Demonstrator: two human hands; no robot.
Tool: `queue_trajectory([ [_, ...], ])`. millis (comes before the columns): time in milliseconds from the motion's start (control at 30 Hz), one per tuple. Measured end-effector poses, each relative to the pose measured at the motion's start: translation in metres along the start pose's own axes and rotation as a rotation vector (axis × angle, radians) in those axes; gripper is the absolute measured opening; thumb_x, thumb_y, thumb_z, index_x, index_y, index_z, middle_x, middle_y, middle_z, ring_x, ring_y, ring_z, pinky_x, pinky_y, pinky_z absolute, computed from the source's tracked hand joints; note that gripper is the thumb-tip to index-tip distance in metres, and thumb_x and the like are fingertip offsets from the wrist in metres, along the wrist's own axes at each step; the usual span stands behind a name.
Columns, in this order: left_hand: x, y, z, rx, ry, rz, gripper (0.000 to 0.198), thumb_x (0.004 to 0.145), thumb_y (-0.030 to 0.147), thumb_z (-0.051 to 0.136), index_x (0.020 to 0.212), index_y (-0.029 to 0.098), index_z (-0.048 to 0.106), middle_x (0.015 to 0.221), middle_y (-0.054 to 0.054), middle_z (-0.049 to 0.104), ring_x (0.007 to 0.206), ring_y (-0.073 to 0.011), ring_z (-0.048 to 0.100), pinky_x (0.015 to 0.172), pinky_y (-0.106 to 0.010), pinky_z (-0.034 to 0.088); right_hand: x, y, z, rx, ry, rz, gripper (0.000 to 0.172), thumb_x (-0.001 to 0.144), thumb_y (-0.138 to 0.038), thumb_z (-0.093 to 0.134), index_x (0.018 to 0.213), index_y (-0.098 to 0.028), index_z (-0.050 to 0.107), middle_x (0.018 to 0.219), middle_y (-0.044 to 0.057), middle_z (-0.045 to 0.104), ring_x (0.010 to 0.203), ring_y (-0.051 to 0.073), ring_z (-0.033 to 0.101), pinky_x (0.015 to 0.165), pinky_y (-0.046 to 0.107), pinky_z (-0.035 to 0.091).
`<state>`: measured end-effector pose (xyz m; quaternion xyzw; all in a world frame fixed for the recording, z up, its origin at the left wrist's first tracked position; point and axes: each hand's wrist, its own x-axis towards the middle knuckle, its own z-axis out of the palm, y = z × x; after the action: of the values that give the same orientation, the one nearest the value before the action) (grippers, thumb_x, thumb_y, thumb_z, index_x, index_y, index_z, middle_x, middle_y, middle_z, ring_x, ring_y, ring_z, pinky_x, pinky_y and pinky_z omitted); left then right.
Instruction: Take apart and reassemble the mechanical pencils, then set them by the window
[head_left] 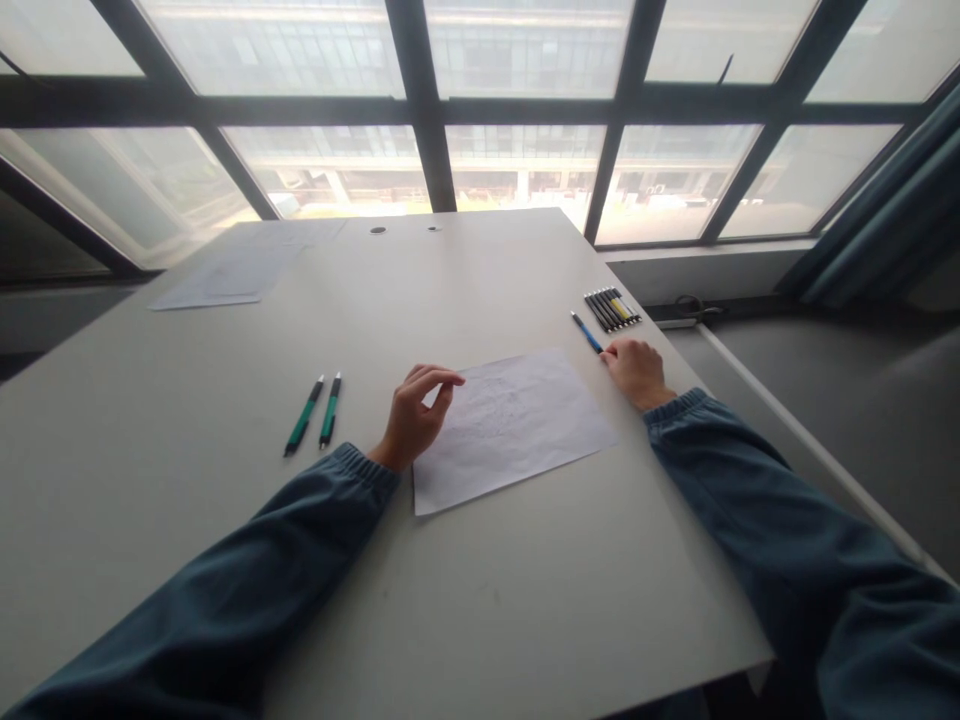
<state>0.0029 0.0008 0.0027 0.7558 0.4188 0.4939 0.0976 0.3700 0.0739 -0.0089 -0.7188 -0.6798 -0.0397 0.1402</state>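
Note:
A white sheet of paper (517, 425) with faint pencil-like lines lies on the table in front of me. My left hand (420, 412) rests at its left edge, fingers loosely bent and a gap showing between thumb and forefinger; nothing is in it. To the right of the sheet, my right hand (636, 370) is closed at the near end of a blue pen (586, 332). The pen's far end points away from me, and its near end is hidden by the fingers. Just beyond lies a row of several dark pens or markers (609, 310), with a yellow patch on it.
Two green pens (304, 415) lie side by side left of my left hand. More paper sheets (232, 270) lie at the far left of the white table (480, 600). Behind the table stand windows (517, 165); its right edge runs close beside my right forearm.

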Motion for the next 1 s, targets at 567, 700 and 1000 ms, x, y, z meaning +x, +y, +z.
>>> queue_trajectory([
  [567,0.002,0.001,0.002,0.005,-0.032,0.001,0.015,0.093,0.019,0.058,0.09,0.021,0.072,0.091,-0.005,0.072,0.091,-0.0203,0.065,0.087,-0.036,0.053,0.018,-0.005,0.012,0.053,0.034,0.093,0.026,0.095,-0.028,0.053,0.091,-0.016,0.076,0.095,0.016,0.076,0.093,0.029,0.069,0.083,0.035,0.047],
  [700,0.003,0.002,0.003,0.0,-0.041,0.017,0.015,0.092,0.018,0.058,0.09,0.021,0.073,0.091,-0.005,0.072,0.091,-0.0201,0.065,0.087,-0.036,0.052,0.025,-0.005,0.014,0.072,0.053,0.117,0.026,0.095,-0.027,0.052,0.092,-0.016,0.076,0.096,0.016,0.076,0.094,0.03,0.069,0.084,0.037,0.048],
  [1000,0.002,0.0,0.003,0.019,-0.049,0.008,0.016,0.093,0.02,0.057,0.09,0.021,0.072,0.091,-0.004,0.072,0.092,-0.0204,0.065,0.088,-0.037,0.053,0.039,-0.003,0.022,0.101,0.067,0.158,0.027,0.094,-0.025,0.052,0.096,-0.013,0.076,0.099,0.019,0.075,0.096,0.031,0.068,0.088,0.039,0.049],
])
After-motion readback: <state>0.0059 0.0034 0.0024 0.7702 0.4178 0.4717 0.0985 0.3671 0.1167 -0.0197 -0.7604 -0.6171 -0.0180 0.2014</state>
